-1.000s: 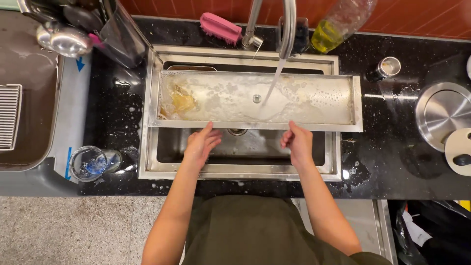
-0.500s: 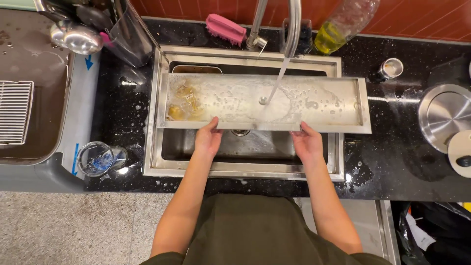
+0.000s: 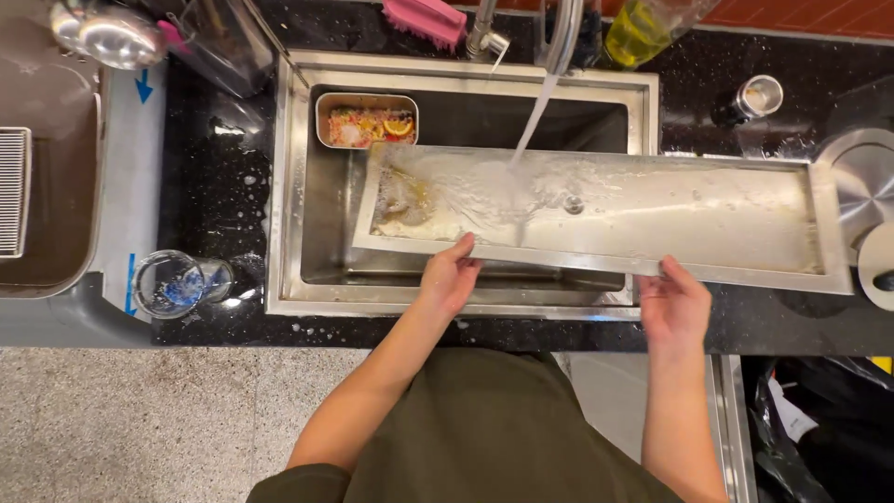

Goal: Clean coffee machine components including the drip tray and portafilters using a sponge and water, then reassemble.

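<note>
**Long steel tray held under running water**

Nearest the camera: a dark green apron, two bare forearms reaching forward. Left hand (image 3: 449, 278) clamped on the near rim of the long stainless tray (image 3: 708, 219), fingers (image 3: 463, 248) curled over the edge toward its left end. Right hand (image 3: 674, 303) gripping the same near rim further right, thumb on top, remaining fingers hidden beneath.

Tray itself held across the steel sink (image 3: 298, 186), overhanging the black bench (image 3: 214, 186) on the right and seemingly tipped down to the left, with yellowish food residue (image 3: 405, 196) gathered at the lower end. Water stream (image 3: 531, 121) from the tap (image 3: 563, 28) striking the tray left of centre and fanning outward.

Handling judgement: rigid sheet metal, probably not heavy for its bulk but awkward through sheer length; wet and likely greasy, so slippery at the rim. Best held two-handed on the folded long edge, hands spread apart, as here.

Further back in the basin: a small rectangular metal container of food scraps (image 3: 366, 121). Left on the bench: a clear glass (image 3: 172, 282). Along the back: a pink brush (image 3: 428, 17), a yellow-liquid bottle (image 3: 643, 28), a small metal cup (image 3: 759, 95). Far right: a round steel lid (image 3: 866, 177).
</note>
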